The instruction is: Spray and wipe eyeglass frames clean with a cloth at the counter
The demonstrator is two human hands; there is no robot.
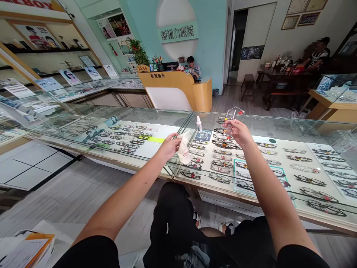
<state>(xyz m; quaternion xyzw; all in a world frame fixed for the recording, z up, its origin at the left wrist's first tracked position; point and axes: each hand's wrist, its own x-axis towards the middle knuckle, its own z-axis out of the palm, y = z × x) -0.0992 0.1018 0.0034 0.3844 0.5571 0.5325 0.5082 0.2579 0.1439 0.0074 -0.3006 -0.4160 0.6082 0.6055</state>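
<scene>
Over the glass display counter, my left hand (170, 146) pinches a whitish cleaning cloth (184, 150) with faint red print, which hangs down from the fingers. My right hand (238, 131) is raised farther right, with its fingers closed on a pair of clear-framed eyeglasses (233, 113). A red patch shows on one lens. Between the two hands a small white spray bottle (199, 124) stands upright on the glass top. Rows of eyeglasses (223, 163) lie inside the case below both hands.
The glass counter (134, 111) runs across my front, its edge close to my knees. Beyond it stands a yellow cashier desk (173, 80) with a person seated behind. Another person sits by a dark table (290, 72) at far right. Papers (30, 249) lie at lower left.
</scene>
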